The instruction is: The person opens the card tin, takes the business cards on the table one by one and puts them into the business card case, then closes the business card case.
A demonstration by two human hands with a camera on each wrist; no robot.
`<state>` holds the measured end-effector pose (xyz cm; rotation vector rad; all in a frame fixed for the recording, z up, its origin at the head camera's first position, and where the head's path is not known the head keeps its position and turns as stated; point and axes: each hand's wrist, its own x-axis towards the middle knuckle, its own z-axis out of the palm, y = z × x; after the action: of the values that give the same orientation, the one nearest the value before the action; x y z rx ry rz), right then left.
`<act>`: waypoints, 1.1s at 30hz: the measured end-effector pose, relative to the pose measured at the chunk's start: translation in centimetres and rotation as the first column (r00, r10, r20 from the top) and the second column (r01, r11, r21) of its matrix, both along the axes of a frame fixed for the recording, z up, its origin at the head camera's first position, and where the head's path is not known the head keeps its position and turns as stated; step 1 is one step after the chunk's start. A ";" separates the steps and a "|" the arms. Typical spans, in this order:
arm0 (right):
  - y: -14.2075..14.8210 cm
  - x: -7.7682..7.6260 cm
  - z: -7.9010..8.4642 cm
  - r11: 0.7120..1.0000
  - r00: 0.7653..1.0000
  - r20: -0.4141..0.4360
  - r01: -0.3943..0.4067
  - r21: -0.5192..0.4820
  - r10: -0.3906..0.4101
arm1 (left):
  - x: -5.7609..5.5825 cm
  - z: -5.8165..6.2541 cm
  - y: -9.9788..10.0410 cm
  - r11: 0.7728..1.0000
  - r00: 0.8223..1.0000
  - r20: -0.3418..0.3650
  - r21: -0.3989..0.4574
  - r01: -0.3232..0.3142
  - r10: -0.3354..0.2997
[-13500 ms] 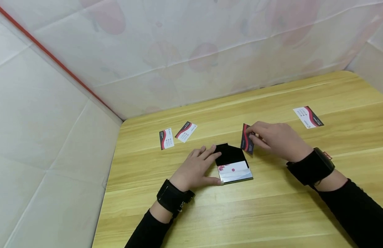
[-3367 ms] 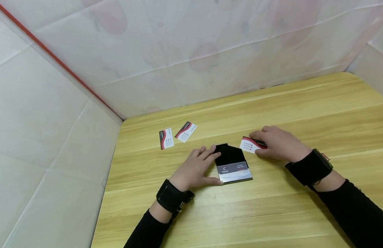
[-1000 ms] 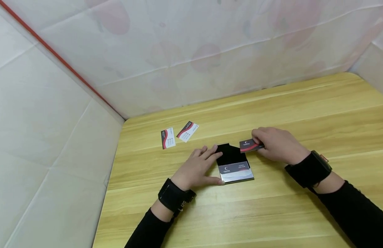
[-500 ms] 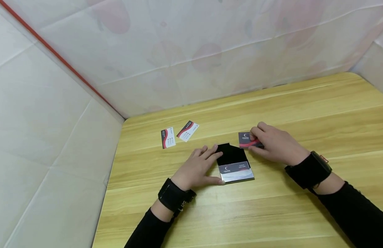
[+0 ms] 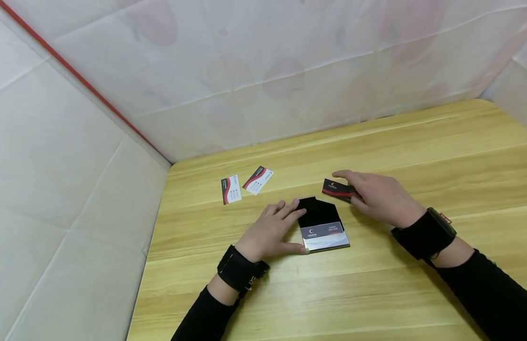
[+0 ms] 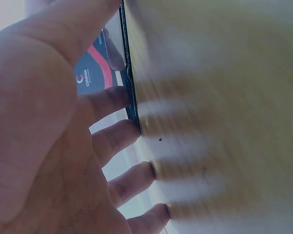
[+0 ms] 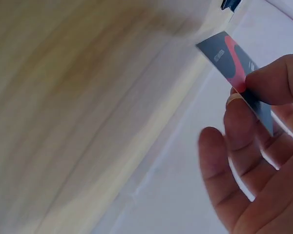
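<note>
- Pinching the dark card (image 5: 337, 189) between thumb and finger, the right hand (image 5: 380, 196) has it by the right end; the index finger reaches out past the card's far edge, and the left end projects free.
- The card is just beyond the far right corner of the open card case (image 5: 319, 215), so the case lies from it toward the person and a little left.
- The card's long axis slants, left end farther from the person; the card in the case (image 5: 321, 230) runs nearly crosswise, tilted slightly the other way. Lining the two up would, I judge, need a small turn.
- The left hand (image 5: 268, 232) is spread, gripping nothing, its thumb and fingers touching the case's left side on the worktop (image 5: 289, 303).
- The left loose card (image 5: 231, 189) and right loose card (image 5: 258, 180) lie nearer the left hand.
</note>
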<state>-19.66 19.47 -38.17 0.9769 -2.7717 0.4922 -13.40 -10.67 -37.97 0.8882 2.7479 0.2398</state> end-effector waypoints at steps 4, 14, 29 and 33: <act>-0.1 -0.1 0.0 0.998 0.995 -0.087 -0.042 -0.053 0.038 | -0.1 0.0 0.0 1.000 1.000 -0.008 0.000 0.001 -0.001; -0.9 0.7 0.3 0.965 0.971 -0.164 -0.203 -0.164 0.176 | 0.1 0.1 0.0 1.000 1.000 -0.011 0.002 0.000 0.000; -2.4 2.0 0.1 0.913 0.931 -0.144 -0.358 -0.197 0.334 | 0.0 0.1 0.0 1.000 1.000 -0.003 -0.005 -0.006 0.006; -2.5 2.0 0.0 0.917 0.932 -0.128 -0.357 -0.175 0.339 | -0.1 0.1 -0.1 1.000 1.000 0.010 0.002 -0.015 0.015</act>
<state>-17.64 16.95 -38.18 1.4107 -2.4127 0.7308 -13.46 -10.72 -37.87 0.8653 2.7462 0.2485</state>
